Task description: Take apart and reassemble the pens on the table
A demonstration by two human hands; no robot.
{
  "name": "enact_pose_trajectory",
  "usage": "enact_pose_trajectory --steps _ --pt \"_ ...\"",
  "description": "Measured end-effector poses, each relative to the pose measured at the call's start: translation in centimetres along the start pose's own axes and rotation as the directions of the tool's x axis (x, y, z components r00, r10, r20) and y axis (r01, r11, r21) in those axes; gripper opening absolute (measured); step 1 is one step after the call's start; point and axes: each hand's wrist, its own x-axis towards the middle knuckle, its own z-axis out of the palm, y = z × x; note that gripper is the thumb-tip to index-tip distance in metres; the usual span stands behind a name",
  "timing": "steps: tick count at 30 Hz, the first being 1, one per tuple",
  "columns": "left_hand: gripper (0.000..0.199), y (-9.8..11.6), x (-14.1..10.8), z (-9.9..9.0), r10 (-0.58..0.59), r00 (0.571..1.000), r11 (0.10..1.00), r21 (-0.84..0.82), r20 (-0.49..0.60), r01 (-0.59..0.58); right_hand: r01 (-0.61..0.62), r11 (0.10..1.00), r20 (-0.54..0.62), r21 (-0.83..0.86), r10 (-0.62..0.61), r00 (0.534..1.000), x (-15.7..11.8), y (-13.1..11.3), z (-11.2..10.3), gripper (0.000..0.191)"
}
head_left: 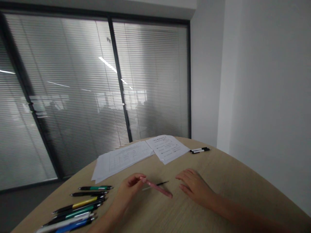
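Note:
My left hand pinches one end of a pink pen between thumb and fingertips. The pen slants down to the right, its far end pointing toward my right hand. Behind and partly under the pen lies a thin pen refill with a dark end and a pale end; the pen hides its middle. To the right of both, my right hand is low over the table, palm down, fingers loosely stretched, with nothing visible in it. Whether it touches the tabletop I cannot tell.
On the round wooden table, several pens lie in a row at the left. Printed sheets and another paper stack lie at the back. A few black-and-white pens sit beside them. A white wall stands at the right.

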Motion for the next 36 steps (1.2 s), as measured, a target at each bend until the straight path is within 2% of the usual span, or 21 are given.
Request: enact_pose_trajectory --steps 10,17,18,20,22,23,25,28,31,36 --pt "0.023 0.9 1.0 -1.6 0.138 0.986 0.990 0.001 -0.093 -0.139 -0.012 0.999 -0.002 -0.039 0.012 1.000 0.2 -0.2 -0.1 0.020" --pt "0.030 1.2 0.8 -1.7 0.088 0.986 0.992 -0.081 -0.143 -0.101 -0.005 0.997 0.021 -0.076 0.006 1.000 0.1 -0.2 0.5 0.021" --pt "0.030 1.1 0.9 -1.8 0.060 0.988 0.987 -0.142 -0.141 -0.080 -0.001 0.997 0.029 -0.080 0.003 1.000 0.1 -0.2 0.6 0.021" --pt "0.026 0.6 1.1 -1.8 -0.050 0.994 0.932 -0.363 -0.097 0.012 0.011 0.996 0.039 -0.088 -0.007 0.999 0.2 -0.3 0.7 0.022" --pt "0.016 -0.1 1.5 -1.7 -0.176 0.984 0.802 -0.580 -0.005 0.140 0.028 0.995 0.047 -0.099 -0.023 0.999 0.2 -0.4 0.8 0.022" --pt "0.011 -0.5 1.6 -1.6 -0.219 0.975 0.748 -0.635 0.035 0.191 0.037 0.993 0.052 -0.113 -0.032 0.998 0.2 -0.5 0.8 0.023" --pt "0.007 -1.3 1.8 -1.4 -0.274 0.959 0.695 -0.673 0.075 0.251 0.053 0.987 0.057 -0.154 -0.044 0.997 0.2 -0.5 0.8 0.024" --pt "0.018 -2.2 1.8 -1.1 -0.332 0.934 0.641 -0.694 0.134 0.328 0.057 0.977 0.036 -0.205 -0.051 0.998 0.1 -0.4 1.0 0.027" --pt "0.017 -2.5 1.4 -0.9 -0.351 0.911 0.599 -0.695 0.217 0.397 0.048 0.972 0.007 -0.229 -0.048 0.999 0.2 -0.4 1.5 0.033" --pt "0.018 -2.3 0.9 -0.8 -0.354 0.898 0.547 -0.722 0.259 0.424 0.093 0.965 0.020 -0.244 -0.091 0.996 1.8 -0.9 2.8 0.032"
